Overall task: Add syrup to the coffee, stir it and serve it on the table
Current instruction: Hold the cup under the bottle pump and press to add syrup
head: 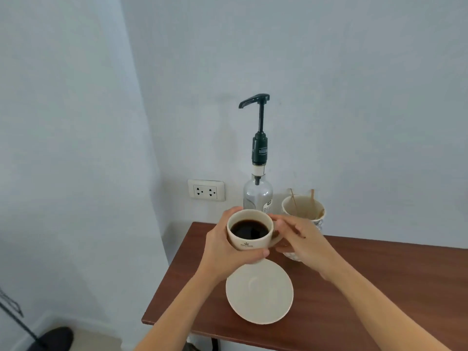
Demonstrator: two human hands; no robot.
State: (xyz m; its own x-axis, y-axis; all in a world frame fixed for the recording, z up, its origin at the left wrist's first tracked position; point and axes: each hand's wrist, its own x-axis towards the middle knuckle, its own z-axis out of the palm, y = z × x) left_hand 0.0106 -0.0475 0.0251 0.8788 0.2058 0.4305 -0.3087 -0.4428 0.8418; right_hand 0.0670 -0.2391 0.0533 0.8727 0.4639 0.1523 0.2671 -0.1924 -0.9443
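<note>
Ceramic and brimming with black coffee, the cup (pixel 249 230) will feel heavy, smooth and unforgiving, so I want it level. I see it lifted clear of the saucer (pixel 259 292), below the syrup bottle (pixel 258 196). My left hand (pixel 222 252) wraps its body; my right hand (pixel 304 239) pinches at the handle side, the safest hold.

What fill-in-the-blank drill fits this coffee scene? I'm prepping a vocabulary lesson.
1. Both hands hold the cup of ____ coffee.
2. The saucer on the table is ____.
3. The syrup bottle is topped with a ____.
4. The wooden stirrers stand in a second ____.

Answers: black; empty; pump; cup
</note>
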